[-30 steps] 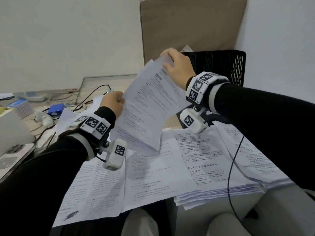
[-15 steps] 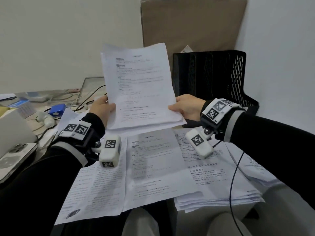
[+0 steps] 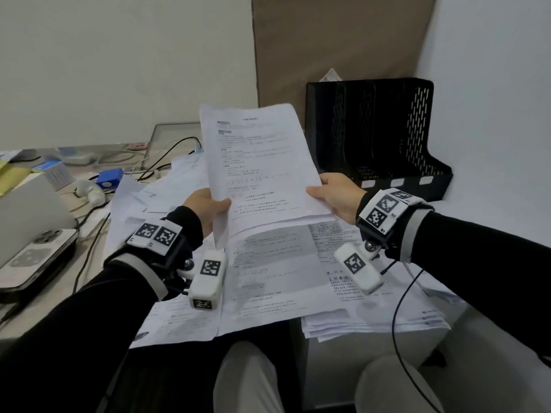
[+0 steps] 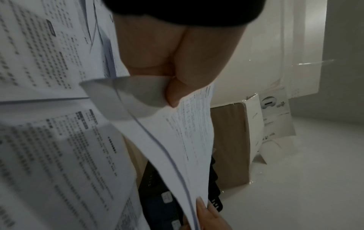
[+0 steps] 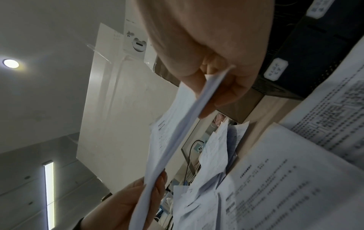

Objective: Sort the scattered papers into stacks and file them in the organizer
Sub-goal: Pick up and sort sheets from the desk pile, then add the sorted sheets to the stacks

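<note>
Both hands hold a thin stack of printed white sheets [image 3: 262, 162] upright above the desk. My left hand [image 3: 208, 208] pinches its lower left corner, thumb on the front; in the left wrist view the left hand [image 4: 173, 87] bends the sheets [image 4: 187, 140]. My right hand [image 3: 337, 195] pinches the lower right edge; the right wrist view shows the right hand [image 5: 214, 87] clamping the stack [image 5: 173, 140] edge-on. The black mesh organizer [image 3: 384, 129] stands behind at the right, its slots dark. More printed papers [image 3: 277, 278] lie spread on the desk below.
A pile of papers [image 3: 372, 308] overhangs the desk's front right edge. At the left lie a phone [image 3: 32, 257], a laptop [image 3: 26, 204], cables [image 3: 167, 162] and a blue device [image 3: 108, 178]. A brown board [image 3: 328, 49] leans on the wall behind the organizer.
The held sheets swung from tilted toward the organizer to upright in front of me. My right hand moved down from the top edge to the lower right edge, and the stack has dropped slightly.
</note>
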Available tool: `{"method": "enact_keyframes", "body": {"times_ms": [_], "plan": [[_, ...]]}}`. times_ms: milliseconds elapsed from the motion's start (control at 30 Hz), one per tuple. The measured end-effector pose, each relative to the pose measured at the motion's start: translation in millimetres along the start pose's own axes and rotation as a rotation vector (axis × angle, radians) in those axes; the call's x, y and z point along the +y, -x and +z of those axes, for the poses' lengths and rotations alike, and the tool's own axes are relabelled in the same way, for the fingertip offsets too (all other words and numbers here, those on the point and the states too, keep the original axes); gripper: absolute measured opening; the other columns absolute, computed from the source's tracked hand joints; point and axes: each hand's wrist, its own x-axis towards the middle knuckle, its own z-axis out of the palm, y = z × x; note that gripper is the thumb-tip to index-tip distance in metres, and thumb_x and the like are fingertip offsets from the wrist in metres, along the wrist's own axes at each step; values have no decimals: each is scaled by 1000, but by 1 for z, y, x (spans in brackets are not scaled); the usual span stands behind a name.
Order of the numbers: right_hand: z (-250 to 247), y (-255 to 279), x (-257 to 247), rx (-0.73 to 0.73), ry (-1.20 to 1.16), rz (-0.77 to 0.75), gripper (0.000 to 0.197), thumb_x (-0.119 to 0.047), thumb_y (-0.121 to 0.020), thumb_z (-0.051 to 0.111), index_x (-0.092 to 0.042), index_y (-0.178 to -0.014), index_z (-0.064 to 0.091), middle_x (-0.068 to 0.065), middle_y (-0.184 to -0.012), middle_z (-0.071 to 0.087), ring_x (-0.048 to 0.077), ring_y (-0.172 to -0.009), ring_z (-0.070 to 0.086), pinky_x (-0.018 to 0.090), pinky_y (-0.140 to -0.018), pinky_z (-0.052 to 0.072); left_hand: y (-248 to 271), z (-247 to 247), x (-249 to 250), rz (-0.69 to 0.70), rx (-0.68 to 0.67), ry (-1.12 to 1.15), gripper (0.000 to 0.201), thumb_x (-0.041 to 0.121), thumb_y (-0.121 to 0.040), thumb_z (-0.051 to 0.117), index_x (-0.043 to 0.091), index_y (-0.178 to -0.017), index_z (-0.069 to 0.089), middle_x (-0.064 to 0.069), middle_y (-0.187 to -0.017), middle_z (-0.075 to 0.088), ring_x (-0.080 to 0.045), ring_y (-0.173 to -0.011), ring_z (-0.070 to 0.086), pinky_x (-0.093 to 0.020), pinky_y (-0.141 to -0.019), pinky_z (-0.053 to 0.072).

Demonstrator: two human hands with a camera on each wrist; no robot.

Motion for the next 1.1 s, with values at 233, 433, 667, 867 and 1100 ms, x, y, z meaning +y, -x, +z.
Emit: {"method": "enact_keyframes", "body": {"times_ms": [233,433,667,867,1100], "plan": [[-5,33,16,-105,199,178,13,-1,-91,57,-10,-82,59,1,-81,62,10,-69,59,15,-47,48,21,-1,-26,-109,-29,-132,44,-11,-91,47,-4,-134,44,-20,-137,50,-38,-125,48,-48,-106,39],[-1,55,38,-148,438,224,31,1,-85,64,-11,-62,46,6,-64,46,14,-53,42,21,-47,35,37,1,-47,-251,-137,-480,47,-14,-82,59,-5,-126,49,-22,-130,55,-40,-120,52,-49,-100,45],[4,71,54,-197,585,209,12,-4,-83,69,-8,-74,60,4,-67,58,13,-57,50,20,-49,38,40,5,-58,-309,-136,-558,47,-11,-82,60,-1,-127,48,-16,-128,57,-28,-102,56,-35,-86,48],[1,75,53,-319,910,190,30,-34,-87,65,-6,-75,65,4,-71,64,12,-56,49,20,-49,35,36,-1,-62,-301,-62,-648,57,3,-82,68,0,-134,44,-15,-137,49,-28,-116,52,-33,-93,48],[3,46,-9,-354,1038,185,41,-45,-92,54,-8,-109,65,-2,-93,72,9,-70,59,21,-53,38,4,-43,-24,-212,86,-555,52,12,-89,61,0,-136,42,-12,-134,50,-25,-121,50,-26,-70,46]]}}
